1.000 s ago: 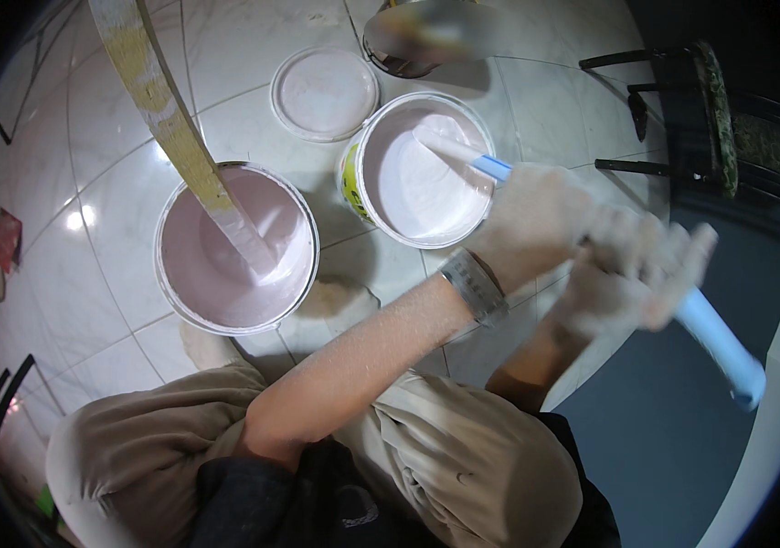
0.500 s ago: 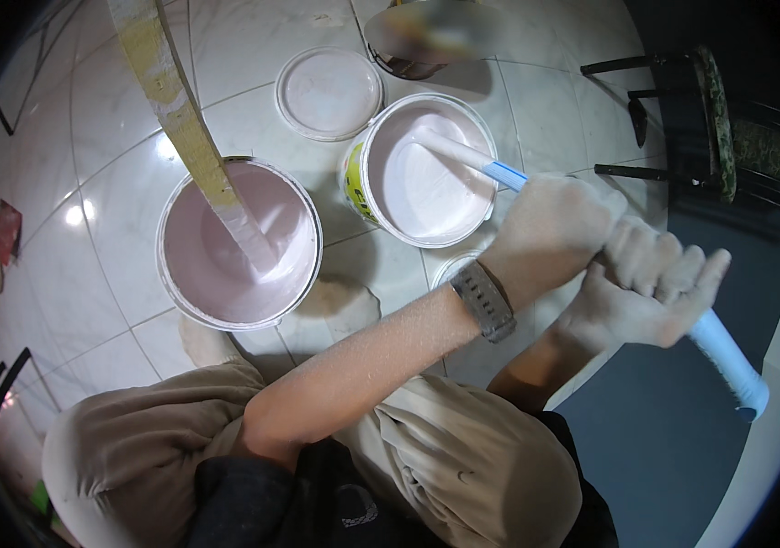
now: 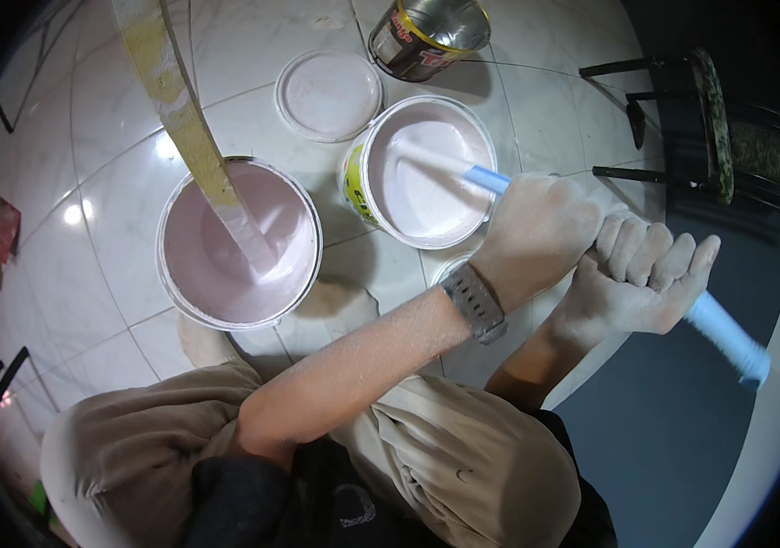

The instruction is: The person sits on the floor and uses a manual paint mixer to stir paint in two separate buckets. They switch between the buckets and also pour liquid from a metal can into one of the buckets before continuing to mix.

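My left hand (image 3: 543, 228), with a dark watch on its wrist, is closed around a long blue stick (image 3: 728, 336). Lower on the same stick, my right hand (image 3: 647, 274) is wrapped round it too. Pale dust or paint coats both hands. The stick's far end is whitened and dips into pale pink paint (image 3: 440, 196) inside a white bucket (image 3: 492, 151). To the left stands a second bucket (image 3: 163, 274) of pinkish paint, a yellow, paint-smeared wooden slat (image 3: 170, 96) leaning in it.
Behind the buckets lie a round pale lid (image 3: 328, 95) and a dark bucket with a yellow rim (image 3: 399, 55). A chair (image 3: 714, 128) stands at the right on dark flooring (image 3: 655, 438). My knees (image 3: 499, 457) are close below the buckets.
Both hands have shifted slightly left with the stick. Its whitened end has swung left through the paint, and its lower end has risen a little.
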`<state>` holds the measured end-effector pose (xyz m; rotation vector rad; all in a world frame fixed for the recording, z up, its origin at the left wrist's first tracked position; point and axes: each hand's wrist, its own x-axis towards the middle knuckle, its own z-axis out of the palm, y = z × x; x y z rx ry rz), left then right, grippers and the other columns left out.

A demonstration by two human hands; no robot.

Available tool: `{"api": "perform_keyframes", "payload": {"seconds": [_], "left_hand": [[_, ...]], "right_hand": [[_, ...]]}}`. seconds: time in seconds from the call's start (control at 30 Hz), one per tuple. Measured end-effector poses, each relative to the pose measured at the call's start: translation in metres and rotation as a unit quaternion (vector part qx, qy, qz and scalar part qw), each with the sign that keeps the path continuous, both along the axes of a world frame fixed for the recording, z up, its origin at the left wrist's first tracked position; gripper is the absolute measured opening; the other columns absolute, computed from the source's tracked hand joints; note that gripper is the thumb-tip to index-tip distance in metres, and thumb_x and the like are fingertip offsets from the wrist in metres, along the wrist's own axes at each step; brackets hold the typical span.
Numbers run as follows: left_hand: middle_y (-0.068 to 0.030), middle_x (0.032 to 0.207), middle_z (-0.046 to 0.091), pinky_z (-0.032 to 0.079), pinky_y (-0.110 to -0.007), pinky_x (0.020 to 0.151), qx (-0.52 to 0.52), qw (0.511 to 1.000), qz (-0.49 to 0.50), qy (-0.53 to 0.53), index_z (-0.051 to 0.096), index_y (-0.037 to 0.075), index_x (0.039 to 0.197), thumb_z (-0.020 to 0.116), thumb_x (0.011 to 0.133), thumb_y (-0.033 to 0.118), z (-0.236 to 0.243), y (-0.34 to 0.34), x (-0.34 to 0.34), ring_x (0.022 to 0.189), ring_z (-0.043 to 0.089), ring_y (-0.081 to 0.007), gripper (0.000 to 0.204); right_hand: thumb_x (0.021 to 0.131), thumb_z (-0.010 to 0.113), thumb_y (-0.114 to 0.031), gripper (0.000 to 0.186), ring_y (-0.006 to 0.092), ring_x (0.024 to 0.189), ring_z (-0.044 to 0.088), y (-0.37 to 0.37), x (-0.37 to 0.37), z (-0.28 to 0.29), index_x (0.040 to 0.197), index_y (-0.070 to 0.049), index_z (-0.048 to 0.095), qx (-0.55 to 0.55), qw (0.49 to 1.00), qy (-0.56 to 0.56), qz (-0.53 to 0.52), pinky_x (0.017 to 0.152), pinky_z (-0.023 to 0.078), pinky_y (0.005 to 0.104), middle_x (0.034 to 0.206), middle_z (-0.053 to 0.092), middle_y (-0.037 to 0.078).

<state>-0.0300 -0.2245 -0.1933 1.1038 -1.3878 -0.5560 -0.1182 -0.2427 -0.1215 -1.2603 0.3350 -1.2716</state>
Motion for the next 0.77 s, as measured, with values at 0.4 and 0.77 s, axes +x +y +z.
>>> {"api": "perform_keyframes", "payload": {"seconds": [0.4,0.77], "left_hand": [[-0.0198,0.068,0.065,0.054,-0.044,0.061,0.134,0.990,-0.043,-0.029,0.068,0.004,0.069,0.061,0.078,0.010,-0.003,0.005,0.000,0.065,0.067,-0.0372,0.012],[-0.0127,0.076,0.072,0.057,-0.041,0.072,0.157,0.985,-0.057,0.047,0.070,0.005,0.079,0.072,0.074,0.021,-0.035,-0.002,-0.006,0.077,0.072,-0.0326,0.017]], "right_hand": [[0.108,0.035,-0.029,0.051,0.0072,0.038,0.010,0.007,0.030,-0.001,0.058,-0.022,0.027,0.145,0.956,0.086,-0.240,0.039,0.012,0.0265,0.047,0.020,-0.007],[0.106,0.038,-0.036,0.053,0.0086,0.036,0.016,0.012,0.032,-0.021,0.057,-0.020,0.028,0.112,0.919,0.224,-0.306,0.040,0.020,0.0277,0.043,0.025,-0.004]]}}
